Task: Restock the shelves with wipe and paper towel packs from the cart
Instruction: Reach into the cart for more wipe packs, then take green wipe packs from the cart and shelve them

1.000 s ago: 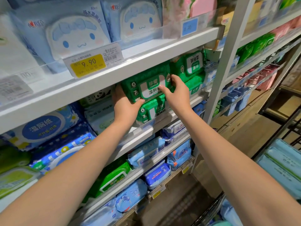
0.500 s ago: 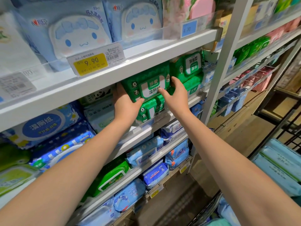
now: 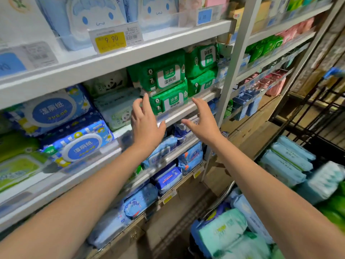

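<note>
Cart: the cart [image 3: 222,197] sits nearest me, lower right, with wipe packs [image 3: 224,228] lying in it.
Left hand: my left hand [image 3: 147,124] has let go, grip apart and empty, just in front of the shelf [image 3: 186,109].
Right hand: my right hand [image 3: 204,122] has done the same, fingers spread, holding nothing.
Green pack: the green pack [image 3: 160,73], held at both ends half a second ago, now rests free on the lower green pack [image 3: 169,100] on that shelf.
Meaning: I judge this pack stocked; the cart comes next.
</note>
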